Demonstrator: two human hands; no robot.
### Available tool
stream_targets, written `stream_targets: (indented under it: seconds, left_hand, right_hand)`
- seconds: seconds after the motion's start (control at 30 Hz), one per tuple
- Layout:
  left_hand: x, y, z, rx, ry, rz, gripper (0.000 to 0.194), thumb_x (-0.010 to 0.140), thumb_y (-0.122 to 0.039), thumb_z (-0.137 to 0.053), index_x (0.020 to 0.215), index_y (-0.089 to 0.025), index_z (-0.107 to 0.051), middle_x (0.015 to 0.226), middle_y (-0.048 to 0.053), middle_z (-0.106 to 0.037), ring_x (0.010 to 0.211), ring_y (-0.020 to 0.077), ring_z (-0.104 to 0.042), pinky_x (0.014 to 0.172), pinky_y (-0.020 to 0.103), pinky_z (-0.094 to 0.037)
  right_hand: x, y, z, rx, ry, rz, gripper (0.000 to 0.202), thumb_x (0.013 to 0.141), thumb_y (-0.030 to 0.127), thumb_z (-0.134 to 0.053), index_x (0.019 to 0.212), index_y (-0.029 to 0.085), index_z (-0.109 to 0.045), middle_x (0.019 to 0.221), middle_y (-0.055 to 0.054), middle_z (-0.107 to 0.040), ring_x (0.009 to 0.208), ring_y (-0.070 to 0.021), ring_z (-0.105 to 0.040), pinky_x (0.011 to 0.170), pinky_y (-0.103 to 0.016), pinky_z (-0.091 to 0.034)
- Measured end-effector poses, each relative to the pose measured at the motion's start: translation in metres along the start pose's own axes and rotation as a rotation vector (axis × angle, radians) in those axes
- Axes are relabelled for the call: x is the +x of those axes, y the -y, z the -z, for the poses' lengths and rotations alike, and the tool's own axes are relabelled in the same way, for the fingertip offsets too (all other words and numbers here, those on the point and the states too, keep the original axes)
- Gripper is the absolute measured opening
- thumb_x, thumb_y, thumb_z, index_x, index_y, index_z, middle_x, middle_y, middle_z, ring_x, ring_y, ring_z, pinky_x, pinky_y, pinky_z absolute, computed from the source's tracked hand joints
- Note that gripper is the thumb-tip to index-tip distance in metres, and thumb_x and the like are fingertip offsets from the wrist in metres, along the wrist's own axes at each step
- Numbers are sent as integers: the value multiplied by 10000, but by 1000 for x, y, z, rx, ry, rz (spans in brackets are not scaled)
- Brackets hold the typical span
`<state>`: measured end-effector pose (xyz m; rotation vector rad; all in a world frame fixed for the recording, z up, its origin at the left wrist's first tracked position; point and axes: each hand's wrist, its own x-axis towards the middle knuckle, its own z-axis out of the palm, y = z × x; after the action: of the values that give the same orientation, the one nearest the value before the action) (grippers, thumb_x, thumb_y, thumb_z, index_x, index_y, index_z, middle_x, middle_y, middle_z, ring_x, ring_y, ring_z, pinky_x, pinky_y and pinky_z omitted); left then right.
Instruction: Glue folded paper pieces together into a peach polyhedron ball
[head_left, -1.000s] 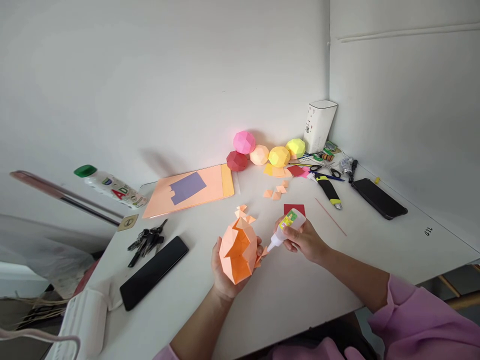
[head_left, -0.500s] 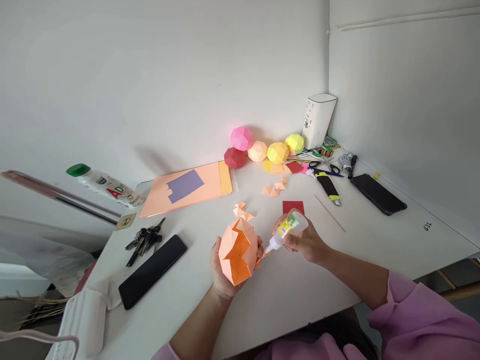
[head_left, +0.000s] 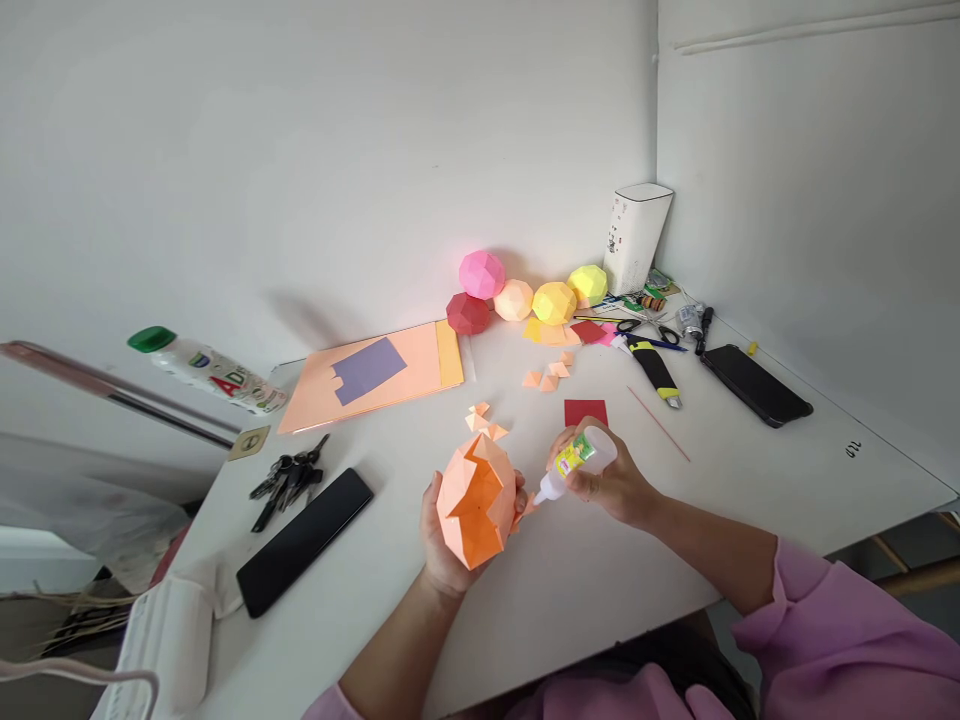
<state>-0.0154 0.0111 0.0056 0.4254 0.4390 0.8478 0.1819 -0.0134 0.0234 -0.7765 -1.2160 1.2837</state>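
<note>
An orange faceted paper shell (head_left: 459,495) with a jagged opening rests in my left hand (head_left: 442,560), whose fingers wrap round its back. Beside the shell, at my left fingertips, is a small folded orange paper piece (head_left: 528,504). My right hand (head_left: 611,490) grips a clear glue bottle (head_left: 581,460) with a yellow and green label, tilted nozzle down. The nozzle tip is at the small piece; whether they touch is unclear. Small folded orange pieces (head_left: 486,421) lie behind the shell, and others (head_left: 550,376) farther back. A red paper square (head_left: 585,411) lies behind my right hand.
Faceted paper balls (head_left: 481,275) stand along the wall. Orange sheets (head_left: 307,400), keys (head_left: 289,480) and a black phone (head_left: 305,542) are left. A cutter (head_left: 654,372), scissors (head_left: 649,329) and another dark phone (head_left: 757,385) lie right. A white bottle (head_left: 217,375) leans far left.
The glue bottle's nozzle has shifted very slightly to the right, and the small orange piece shows a little more beside it. Both hands keep their holds.
</note>
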Motion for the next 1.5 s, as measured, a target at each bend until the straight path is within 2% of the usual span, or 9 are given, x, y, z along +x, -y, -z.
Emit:
stream_targets:
  seconds: [0.17,0.4,0.57,0.8,1.03,1.23,1.5]
  left_hand:
    - [-1,0,2,-5,-5,6,592,784,-615,-435,1042,-124,-641,883,137,-640,686,222,-573,612,325,-444]
    - [0,0,3,23,-7,18,600,785,-616,-438,1067,-123,-634,900,140,-636,703,228,-574,571,303,-422]
    - [0,0,1,41,-8,24,608,773,-630,-444,1037,-121,-648,899,138,-637,709,228,-574,566,297,-415]
    - [-1,0,0,48,-21,20,603,782,-628,-434,1044,-128,-643,899,135,-638,704,222,-569,594,311,-422]
    - [-1,0,-3,77,-31,15,597,750,-631,-478,1020,-124,-643,876,134,-626,691,219,-563,575,302,-410]
    - [-2,-1,-5,52,-77,18,578,736,-620,-514,993,-120,-649,887,143,-634,709,231,-574,584,317,-425]
    - [-1,-1,3,31,-5,12,595,779,-620,-442,1055,-129,-635,896,136,-636,705,223,-571,565,293,-417]
  right_hand:
    - [1,1,0,-15,-13,-3,304,750,369,-745,778,211,-487,767,3,-570,622,-120,-517,489,-233,-358]
    - [0,2,0,-31,-11,6,292,755,356,-742,766,212,-488,754,7,-571,623,-119,-520,501,-236,-373]
    - [-2,0,1,-46,12,29,280,754,351,-741,771,220,-493,758,5,-560,689,-145,-537,560,-270,-415]
    - [0,3,-1,-30,-31,-15,304,744,376,-744,759,215,-486,752,3,-582,648,-139,-552,522,-256,-414]
    - [0,3,-3,-45,-9,1,316,728,386,-756,763,216,-492,751,1,-566,685,-149,-548,559,-275,-441]
    - [-1,1,-3,6,24,-12,316,739,392,-748,778,210,-493,755,3,-574,547,-95,-477,448,-221,-360]
    - [3,1,1,63,-33,-52,331,749,410,-734,776,206,-475,716,18,-595,428,-56,-419,384,-204,-294]
